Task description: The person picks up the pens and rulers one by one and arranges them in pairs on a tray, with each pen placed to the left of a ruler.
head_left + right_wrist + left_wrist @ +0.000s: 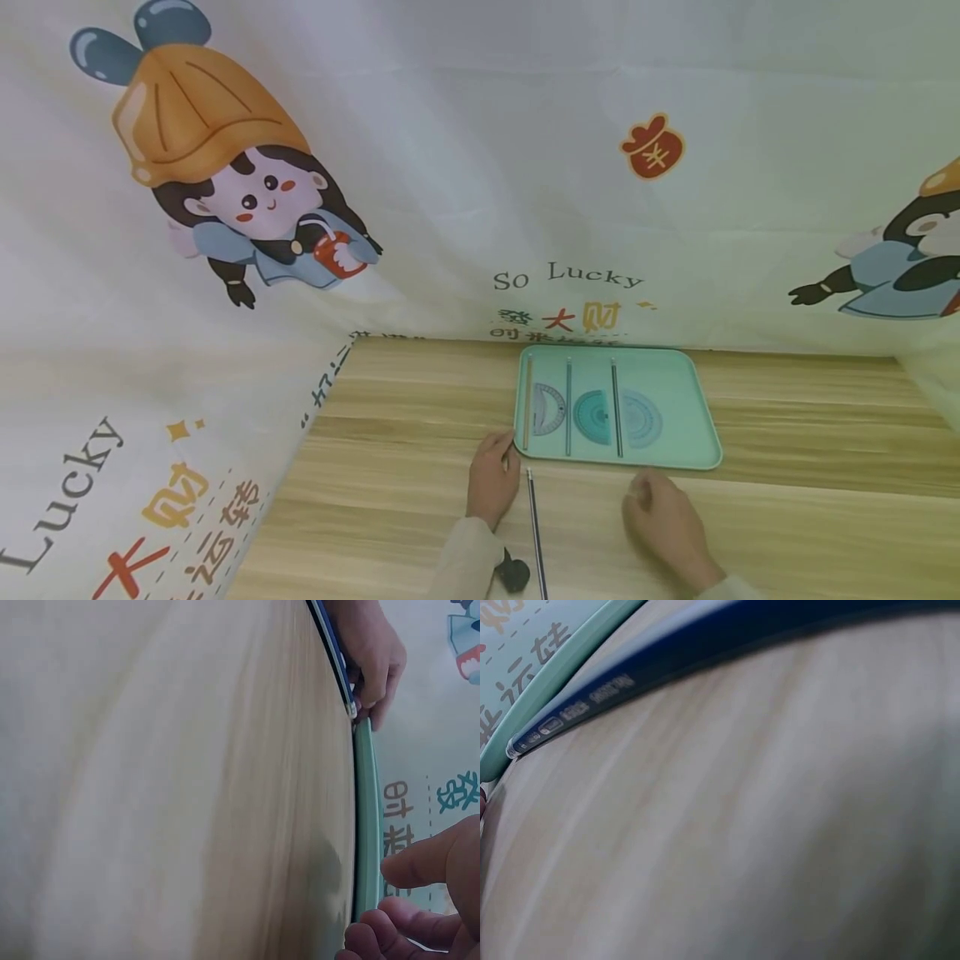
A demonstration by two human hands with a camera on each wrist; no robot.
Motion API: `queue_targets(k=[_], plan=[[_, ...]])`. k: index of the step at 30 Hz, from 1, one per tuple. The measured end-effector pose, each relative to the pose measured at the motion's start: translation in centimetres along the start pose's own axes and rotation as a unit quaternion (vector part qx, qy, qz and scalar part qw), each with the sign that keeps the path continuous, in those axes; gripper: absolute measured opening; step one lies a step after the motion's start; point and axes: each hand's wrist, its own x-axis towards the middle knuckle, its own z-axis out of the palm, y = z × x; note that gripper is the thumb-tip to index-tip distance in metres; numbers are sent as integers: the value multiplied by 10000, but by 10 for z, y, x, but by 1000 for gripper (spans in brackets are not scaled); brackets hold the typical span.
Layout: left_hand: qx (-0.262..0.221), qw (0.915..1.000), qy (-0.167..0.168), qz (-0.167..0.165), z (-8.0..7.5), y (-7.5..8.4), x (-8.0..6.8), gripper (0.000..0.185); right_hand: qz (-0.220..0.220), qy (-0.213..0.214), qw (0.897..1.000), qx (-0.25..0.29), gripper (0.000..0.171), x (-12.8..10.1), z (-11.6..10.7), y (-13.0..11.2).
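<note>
A mint-green tray (pixel 693 417) lies on the table near the back cloth. My left hand (pixel 495 479) holds its front left corner, thumb and fingers on either side of the rim. Close to the front edge, my right hand (pixel 663 525) has its fingers loosely bent; in the right wrist view its thumb and fingers are spread apart at the tray's rim. In the tray, upright rows alternate from the left: a brown pencil (pixel 528 400), a clear protractor (pixel 559 408), a grey-blue pencil (pixel 568 408), a teal protractor (pixel 588 417), a dark pencil (pixel 617 408) and a pale blue protractor (pixel 645 419).
A dark blue pencil (pixel 535 529) lies on the wooden table (pixel 360 500) between the hands, its far end just short of the tray. Beside the left sleeve is a black wrist camera (pixel 513 573). Printed cloth (pixel 450 167) hangs at the back and left.
</note>
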Motion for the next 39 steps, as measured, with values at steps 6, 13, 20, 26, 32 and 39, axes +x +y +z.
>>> queue_targets(k=[6, 13, 20, 26, 32, 39], plan=[[13, 10000, 21, -29, 1, 0, 0, 31, -32, -85, 9999, 109, 17, -8, 6, -4], [29, 10000, -42, -75, 1, 0, -1, 32, 111, -227, 9986, 454, 16, -17, 12, -12], [-33, 10000, -38, -85, -1, 3, -1, 32, 283, -384, 9970, 614, 17, -20, 17, -19], [-39, 9999, -49, -157, -1, 3, -1, 32, 372, -498, 9958, 674, 15, -24, 20, -23], [-40, 9999, -50, -124, 0, 2, -1, 32, 583, -674, 9924, 852, 17, -29, 27, -24], [-15, 9999, -38, -120, -1, 2, -1, 32, 631, -739, 9897, 1055, 20, -34, 30, -28]])
